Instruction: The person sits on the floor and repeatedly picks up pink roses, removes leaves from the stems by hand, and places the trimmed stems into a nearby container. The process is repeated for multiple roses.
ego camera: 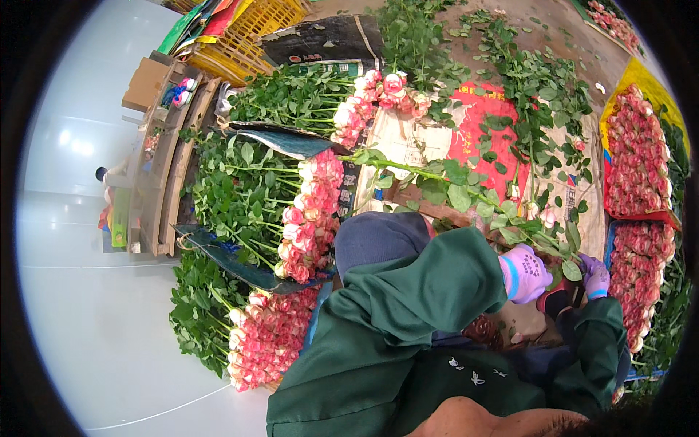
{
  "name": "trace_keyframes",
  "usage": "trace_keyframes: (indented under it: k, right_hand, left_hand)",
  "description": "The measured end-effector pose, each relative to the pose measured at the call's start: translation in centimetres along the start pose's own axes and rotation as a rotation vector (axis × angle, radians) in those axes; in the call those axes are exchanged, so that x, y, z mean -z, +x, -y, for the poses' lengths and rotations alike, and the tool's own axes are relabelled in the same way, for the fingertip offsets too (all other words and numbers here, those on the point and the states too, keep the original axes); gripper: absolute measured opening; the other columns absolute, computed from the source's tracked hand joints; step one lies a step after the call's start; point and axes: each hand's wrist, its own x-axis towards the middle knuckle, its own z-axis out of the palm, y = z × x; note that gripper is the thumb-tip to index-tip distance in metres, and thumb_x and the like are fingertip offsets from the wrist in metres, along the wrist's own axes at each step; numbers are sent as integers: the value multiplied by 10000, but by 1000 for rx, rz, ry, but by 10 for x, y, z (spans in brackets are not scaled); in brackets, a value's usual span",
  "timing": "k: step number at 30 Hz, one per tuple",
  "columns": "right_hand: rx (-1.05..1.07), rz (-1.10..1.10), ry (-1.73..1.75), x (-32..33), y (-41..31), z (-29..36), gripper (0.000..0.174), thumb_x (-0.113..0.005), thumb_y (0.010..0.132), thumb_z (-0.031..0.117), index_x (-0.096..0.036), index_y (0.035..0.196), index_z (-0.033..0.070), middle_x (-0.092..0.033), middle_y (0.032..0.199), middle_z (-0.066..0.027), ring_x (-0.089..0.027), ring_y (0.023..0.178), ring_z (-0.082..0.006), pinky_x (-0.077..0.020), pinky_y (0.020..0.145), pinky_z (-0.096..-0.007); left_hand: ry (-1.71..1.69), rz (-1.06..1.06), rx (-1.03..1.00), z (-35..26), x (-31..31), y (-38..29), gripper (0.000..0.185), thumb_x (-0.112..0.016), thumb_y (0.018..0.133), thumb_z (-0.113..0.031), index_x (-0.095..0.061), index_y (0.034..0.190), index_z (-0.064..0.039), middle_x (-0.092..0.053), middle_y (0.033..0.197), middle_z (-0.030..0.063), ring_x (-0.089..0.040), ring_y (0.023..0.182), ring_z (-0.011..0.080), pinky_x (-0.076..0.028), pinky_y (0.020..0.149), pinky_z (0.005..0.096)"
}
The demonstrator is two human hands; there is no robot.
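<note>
My left hand (pixel 527 274), in a lilac glove with a blue cuff band, is beside the leaves near the right end of a long leafy rose stem (pixel 420 172). Its fingers curl out of sight, so its hold is unclear. My right hand (pixel 595 277), gloved alike, closes its fingertips on the stem's right end. The stem slants from the upper left across my front; no bloom shows clearly on it. Several loose pale pink blooms (pixel 548 217) and leafy cuttings (pixel 538 120) lie on the printed sacks (pixel 587 158) beyond.
Pink-and-white roses (pixel 314 216) stand in rows on the left, parted by dark sheets (pixel 229 262). More roses (pixel 636 158) fill lined containers on the right. Yellow crates (pixel 256 33) and a wooden pallet (pixel 177 158) are at the upper left. My knee (pixel 377 237) is beside my left sleeve.
</note>
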Motion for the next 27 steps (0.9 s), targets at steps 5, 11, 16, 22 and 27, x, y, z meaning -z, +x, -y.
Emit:
trace_keyframes:
  k: [5, 11, 16, 22, 27]
  right_hand:
    - [21, 27, -69, 7, -3, 10, 357, -551, 848, 52, -612, 1165, 204, -641, 951, -169, -613, 876, -384, -496, 756, -465]
    - [17, 104, -258, -19, 3, 19, 303, -537, 844, 83, -614, 1112, 203, -646, 932, -157, -623, 860, -359, -500, 733, -457]
    - [-4, 245, -330, -53, 14, 26, 322, -489, 863, 114, -595, 1153, 205, -662, 976, -146, -645, 928, -343, -516, 752, -432]
    - [-22, 287, -320, -82, 17, 39, 300, -491, 862, 128, -629, 1107, 232, -666, 959, -132, -649, 917, -330, -513, 744, -436]
    - [-1, 269, -325, -89, 14, 45, 291, -480, 871, 133, -648, 1094, 215, -672, 979, -120, -649, 921, -304, -508, 763, -439]
  left_hand:
    - [10, -17, 11, 0, 1, -1, 211, -519, 870, -280, -626, 940, -111, -666, 829, 92, -651, 769, 305, -473, 661, 456]
    - [18, 42, 19, 0, 0, 2, 218, -525, 868, -284, -626, 975, -122, -662, 795, 85, -649, 736, 303, -460, 637, 457]
    - [42, 28, 27, 2, -5, 3, 205, -530, 872, -283, -631, 963, -129, -665, 793, 71, -657, 733, 285, -459, 624, 439]
    - [48, 21, 22, 2, -5, 3, 174, -544, 875, -271, -629, 945, -136, -662, 776, 57, -659, 710, 276, -453, 613, 431]
    - [40, 86, 44, 4, -6, 8, 191, -536, 875, -267, -628, 963, -124, -672, 816, 60, -663, 761, 268, -462, 642, 428]
